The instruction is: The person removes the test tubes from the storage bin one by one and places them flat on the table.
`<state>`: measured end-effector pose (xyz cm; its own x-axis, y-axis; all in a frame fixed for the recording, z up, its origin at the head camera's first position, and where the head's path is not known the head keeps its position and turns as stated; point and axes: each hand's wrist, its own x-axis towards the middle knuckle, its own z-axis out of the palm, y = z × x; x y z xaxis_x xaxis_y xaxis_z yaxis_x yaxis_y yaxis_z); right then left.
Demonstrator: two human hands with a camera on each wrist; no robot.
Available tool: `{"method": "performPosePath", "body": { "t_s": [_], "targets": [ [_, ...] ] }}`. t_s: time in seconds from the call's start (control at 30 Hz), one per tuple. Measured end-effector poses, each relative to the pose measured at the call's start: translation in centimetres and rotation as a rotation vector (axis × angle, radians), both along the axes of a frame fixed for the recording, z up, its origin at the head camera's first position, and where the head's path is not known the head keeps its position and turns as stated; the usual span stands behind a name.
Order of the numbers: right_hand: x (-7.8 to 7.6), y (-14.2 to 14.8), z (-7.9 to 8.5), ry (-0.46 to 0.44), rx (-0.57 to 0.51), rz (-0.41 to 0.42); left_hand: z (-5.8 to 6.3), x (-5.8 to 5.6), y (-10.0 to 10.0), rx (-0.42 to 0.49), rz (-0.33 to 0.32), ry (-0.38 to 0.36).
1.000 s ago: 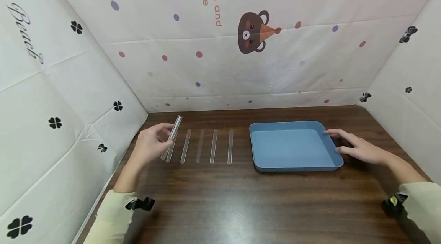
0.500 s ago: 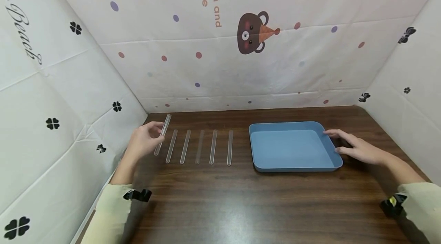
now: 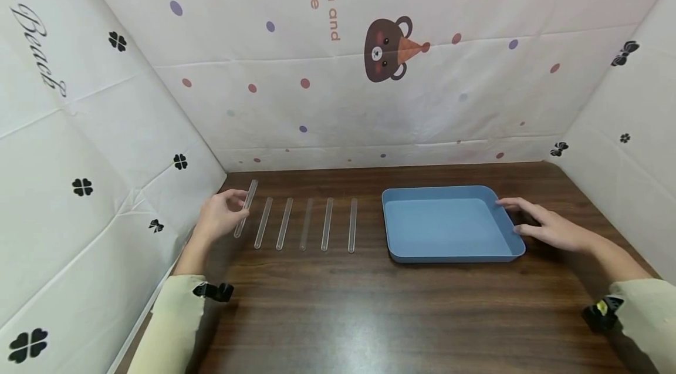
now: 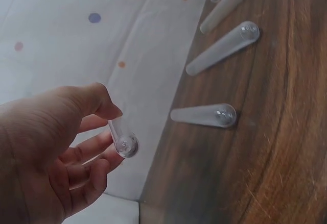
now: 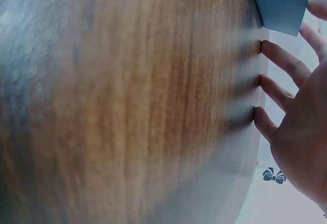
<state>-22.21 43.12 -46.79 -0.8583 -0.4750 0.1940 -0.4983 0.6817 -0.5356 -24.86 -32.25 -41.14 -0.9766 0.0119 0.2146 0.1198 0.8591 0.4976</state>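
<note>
At the left end of a row, my left hand (image 3: 219,215) pinches a clear test tube (image 3: 250,193) between thumb and fingers. The left wrist view shows the rounded end of the held test tube (image 4: 126,145) poking out below the thumb, with the other fingers loosely bent. To its right lie several more clear test tubes (image 3: 284,224) side by side on the table. My right hand (image 3: 551,227) is at the right side of a blue tray (image 3: 449,259), index finger and thumb touching its edge. In the right wrist view, the other fingers (image 5: 283,63) rest their tips on the tabletop.
The dark wooden table (image 3: 327,309) is enclosed by white patterned cloth (image 3: 317,110) at the back and both sides. The left cloth wall stands close beside my left forearm. The tray has nothing in it.
My left hand has carried the pinched test tube left, away from over the neighbouring tube, then slightly lower. The right hand and tray stay where they were.
</note>
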Motion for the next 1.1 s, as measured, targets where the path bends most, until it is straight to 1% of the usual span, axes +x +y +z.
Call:
{"method": "performPosePath", "body": {
  "t_s": [0.1, 0.37, 0.73, 0.9, 1.1],
  "targets": [
    [-0.1, -0.1, 0.0, -0.002, -0.002, 0.002, -0.4, -0.1, -0.4, 0.003, 0.005, -0.023],
    [0.0, -0.1, 0.1, -0.006, -0.001, 0.002, -1.5, -0.2, -1.0, -0.046, 0.031, -0.087],
    [0.0, -0.1, 0.0, -0.001, -0.020, 0.015, -2.6, -0.1, -1.4, -0.043, 0.053, -0.185],
    [0.0, -0.1, 0.1, -0.004, -0.013, 0.007, -3.1, -0.1, -1.6, -0.051, 0.052, -0.204],
    [0.1, -0.2, 0.2, -0.011, -0.015, 0.003, -3.4, -0.1, -1.5, -0.055, 0.066, -0.224]
  ]
}}
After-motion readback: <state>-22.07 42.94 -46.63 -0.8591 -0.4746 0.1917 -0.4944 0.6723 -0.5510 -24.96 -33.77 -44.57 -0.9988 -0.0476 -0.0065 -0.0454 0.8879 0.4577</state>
